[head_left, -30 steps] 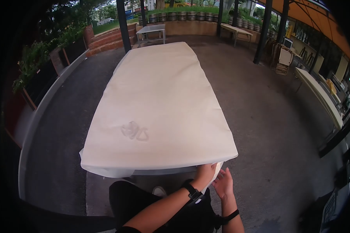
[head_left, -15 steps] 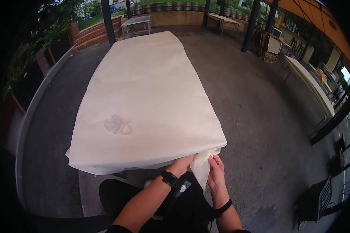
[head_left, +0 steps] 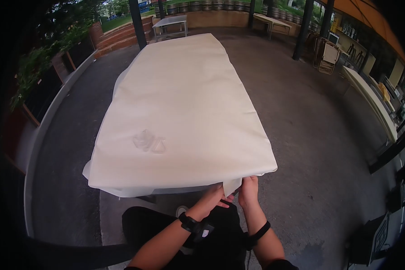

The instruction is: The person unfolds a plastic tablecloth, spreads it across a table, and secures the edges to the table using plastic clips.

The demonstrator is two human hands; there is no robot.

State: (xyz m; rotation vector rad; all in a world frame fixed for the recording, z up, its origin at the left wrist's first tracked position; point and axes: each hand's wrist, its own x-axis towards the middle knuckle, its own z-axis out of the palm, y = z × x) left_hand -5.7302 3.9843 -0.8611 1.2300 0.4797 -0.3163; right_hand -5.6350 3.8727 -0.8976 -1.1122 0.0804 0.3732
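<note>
A long table [head_left: 184, 108] lies under a cream cloth that droops over its near edge. Clear plastic pieces [head_left: 150, 141] rest on the cloth toward the near left. Below the near right corner, a loose flap of cloth [head_left: 231, 185] hangs between my hands. My left hand [head_left: 215, 198] is at the flap's left side, its fingers partly hidden under the edge. Just right of the flap, my right hand [head_left: 249, 189] is closed at the table edge, and what its fingers grip is hidden.
A small grey table [head_left: 170, 21] stands at the back left, and a pale one [head_left: 272, 21] at the back right. Folded chairs [head_left: 328, 58] lean near a post. A long table [head_left: 371, 99] runs along the right. Dark metal frames stand at lower right.
The hanging cloth has gone from a long twisted tail to a shorter flap. My right hand has moved up against the table edge, and my left hand shows more below it.
</note>
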